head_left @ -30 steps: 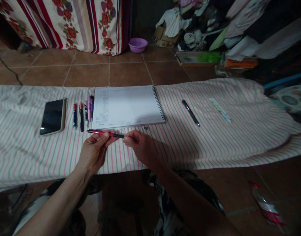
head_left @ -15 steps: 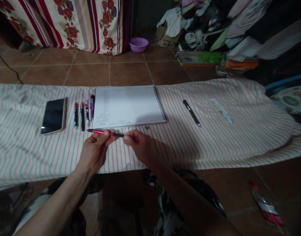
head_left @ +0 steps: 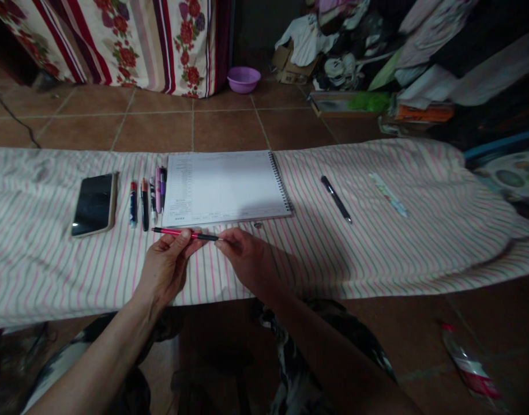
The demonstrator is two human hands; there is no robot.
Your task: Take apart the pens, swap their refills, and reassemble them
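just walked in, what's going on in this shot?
A person holds a slim red-and-black pen level in both hands, just above a pink-striped cloth. The left hand grips the red barrel; the right hand pinches the black end. Just beyond lies an open spiral-bound notebook, with a row of assorted pens and a dark smartphone to its left. A lone black pen lies to its right.

The spiral notebook (head_left: 224, 185) bears printed rows along its left edge, too small to read.
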